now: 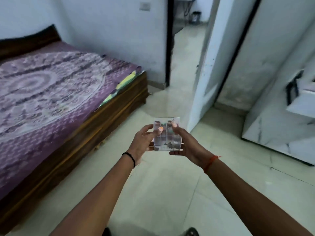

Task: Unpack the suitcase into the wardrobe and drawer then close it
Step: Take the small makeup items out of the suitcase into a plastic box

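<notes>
Clear plastic box (pixel 167 135) held out in front at frame centre, divided inside into small compartments, contents dark and too blurred to name; gripped from both sides, above the pale tiled floor (pixel 170 193); left hand (pixel 144 143) curled around the box's 9 o'clock side, thumb laid on top, fingers wrapped beneath; right hand (pixel 185 143) clasping the 3 o'clock side, thumb over the top edge, fingertips underneath; thin black band (pixel 130 158) on left wrist, orange thread (pixel 210 161) on right wrist; both forearms bare, reaching in from 6 o'clock. Bed (pixel 51 99) filling the 9 o'clock half, dark wooden frame and headboard, purple patterned sheet (pixel 42 86) spread flat, a strip of yellow-green fabric (pixel 124 82) showing at its near corner. Open doorway (pixel 185 40) at 12 o'clock, dark door frame, a further tiled room beyond; white door (pixel 204 65) swung open just right of it. White marble-patterned cabinet (pixel 281 130) at 3 o'clock, a pale drawer (pixel 301 103) pulled out from it near the frame edge, a dark handle above; whole view soft with motion blur. Light switch plate (pixel 144 5) high on the wall at 11 o'clock.
</notes>
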